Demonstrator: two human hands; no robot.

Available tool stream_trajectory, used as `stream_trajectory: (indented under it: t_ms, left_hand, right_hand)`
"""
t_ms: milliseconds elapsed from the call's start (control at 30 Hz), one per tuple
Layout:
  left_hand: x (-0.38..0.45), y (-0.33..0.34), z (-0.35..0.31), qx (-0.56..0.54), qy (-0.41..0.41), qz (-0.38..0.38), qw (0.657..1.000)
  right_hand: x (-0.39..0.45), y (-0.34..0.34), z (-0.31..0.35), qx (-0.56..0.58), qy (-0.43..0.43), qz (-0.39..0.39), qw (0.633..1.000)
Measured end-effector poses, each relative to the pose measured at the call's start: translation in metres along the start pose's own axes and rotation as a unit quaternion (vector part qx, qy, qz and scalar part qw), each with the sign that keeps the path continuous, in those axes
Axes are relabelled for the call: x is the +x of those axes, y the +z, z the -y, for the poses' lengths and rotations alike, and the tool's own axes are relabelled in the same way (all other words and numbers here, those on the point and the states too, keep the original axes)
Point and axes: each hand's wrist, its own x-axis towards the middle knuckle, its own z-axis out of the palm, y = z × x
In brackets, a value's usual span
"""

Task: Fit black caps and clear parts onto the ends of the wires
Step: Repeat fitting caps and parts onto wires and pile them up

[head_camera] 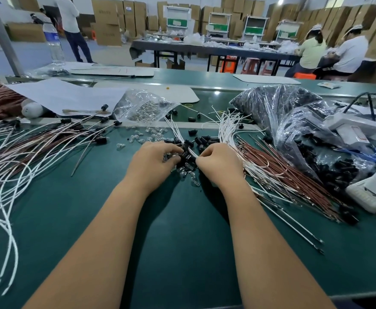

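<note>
Green table lies bare between wire heaps; both hands pinch caps

**Two bare forearms, no sleeves in view**

Both arms show uncovered from the lower edge of the picture up to the wrists; no sleeve, cuff or glove shows anywhere along them. The left hand and the right hand are bare too, with no ring, watch, band or tape visible. The fingers are short-nailed as far as can be seen; finer detail is too small to tell.
</note>
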Motion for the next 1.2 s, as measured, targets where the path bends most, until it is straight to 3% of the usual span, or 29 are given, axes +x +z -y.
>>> stream_trajectory:
  t_ms: [167,267,367,500,600,700,800,967,1033,1200]
  left_hand:
    - [0.0,0.002,0.001,-0.002,0.001,-0.002,1.0]
    - [0.0,0.002,0.0,-0.002,0.009,-0.028,1.0]
    - [0.001,0.0,-0.003,0.028,0.056,-0.13,0.99]
    - [0.001,-0.005,-0.006,0.101,0.059,-0.192,0.974]
    - [0.002,-0.007,-0.001,0.121,0.051,-0.185,0.974]
    - [0.002,-0.01,0.002,0.069,0.05,-0.168,0.982]
    - [0.002,-0.012,0.001,0.018,0.058,-0.164,0.985]
    - [-0.001,-0.009,-0.012,-0.113,0.059,-0.142,0.982]
    - [-0.002,-0.008,-0.013,-0.149,0.045,-0.133,0.979]
    - [-0.001,-0.009,-0.006,-0.136,0.007,-0.156,0.978]
  right_hand:
    - [0.0,0.0,-0.002,0.021,-0.009,-0.06,0.998]
    - [0.001,-0.001,-0.004,0.053,-0.038,-0.161,0.985]
    - [-0.001,-0.003,-0.002,0.061,-0.131,-0.24,0.96]
    - [-0.007,0.0,0.004,0.032,-0.256,-0.251,0.933]
    - [-0.005,-0.001,0.002,0.034,-0.241,-0.294,0.924]
    - [-0.002,-0.004,-0.003,0.024,-0.172,-0.35,0.921]
    - [0.0,-0.004,-0.005,-0.004,-0.147,-0.332,0.932]
    - [-0.001,0.004,0.001,-0.018,-0.284,-0.191,0.939]
    - [0.0,0.006,0.002,0.015,-0.301,-0.142,0.943]
    - [0.001,0.009,0.0,0.059,-0.261,-0.149,0.952]
